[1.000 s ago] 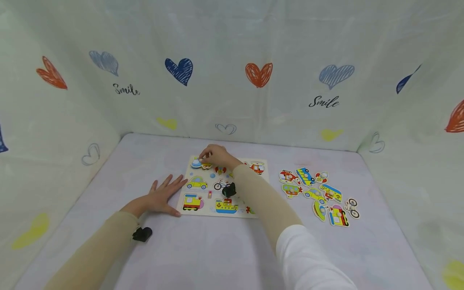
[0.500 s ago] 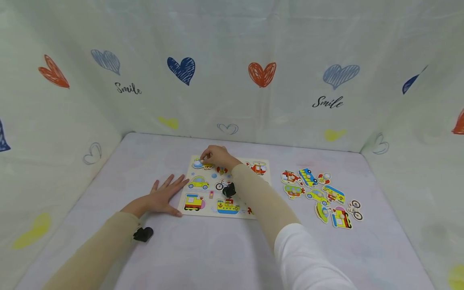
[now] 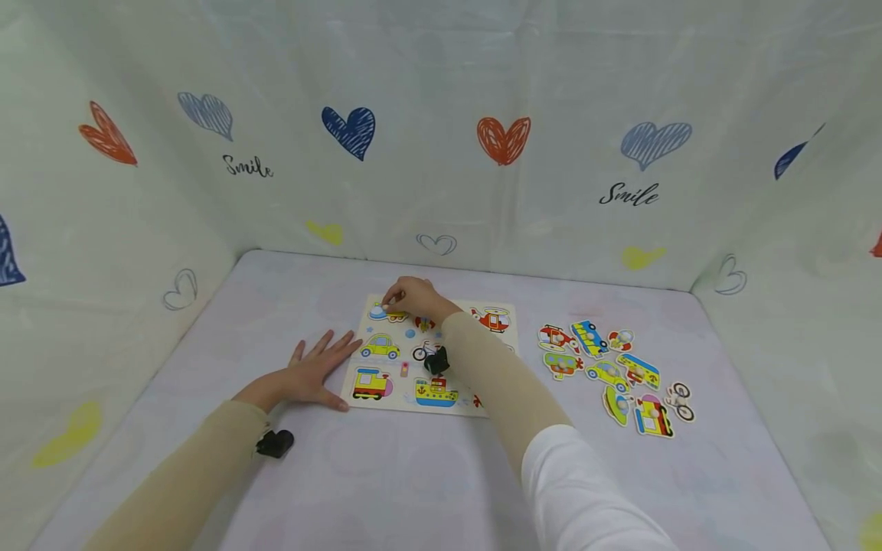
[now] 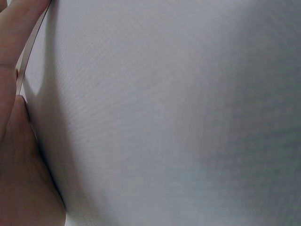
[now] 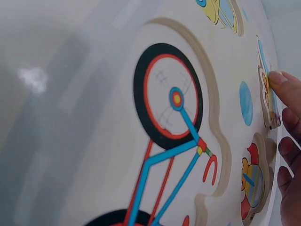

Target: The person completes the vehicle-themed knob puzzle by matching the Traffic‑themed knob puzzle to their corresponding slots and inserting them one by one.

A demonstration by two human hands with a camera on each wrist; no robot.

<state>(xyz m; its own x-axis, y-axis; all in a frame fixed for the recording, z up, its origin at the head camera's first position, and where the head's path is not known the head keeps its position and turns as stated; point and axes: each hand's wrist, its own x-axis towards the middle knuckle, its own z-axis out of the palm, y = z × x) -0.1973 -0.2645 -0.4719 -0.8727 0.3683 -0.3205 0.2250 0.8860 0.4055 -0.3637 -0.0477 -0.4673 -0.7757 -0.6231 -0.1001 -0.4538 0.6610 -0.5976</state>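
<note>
A wooden puzzle board (image 3: 406, 369) with vehicle pictures lies on the table. At its upper left corner my right hand (image 3: 413, 297) pinches a blue-and-yellow puzzle piece (image 3: 378, 312); the hand hides part of it. In the right wrist view the thumb and fingers of the right hand (image 5: 292, 96) are at the edge of this piece (image 5: 266, 96), beside a round red-and-yellow picture. My left hand (image 3: 311, 375) lies flat with spread fingers, its fingertips at the board's left edge. Only part of the left hand (image 4: 19, 155) shows in the left wrist view.
Several loose vehicle pieces lie right of the board, among them a helicopter (image 3: 556, 338), a bus (image 3: 589, 338), a train (image 3: 653, 415) and a bicycle (image 3: 680, 402). A white cloth with hearts (image 3: 441, 153) hangs behind and beside the table.
The whole head view shifts slightly to the right. The right hand stays at the board's upper left, and the piece under it sits a little closer to the board. The left hand keeps its place.
</note>
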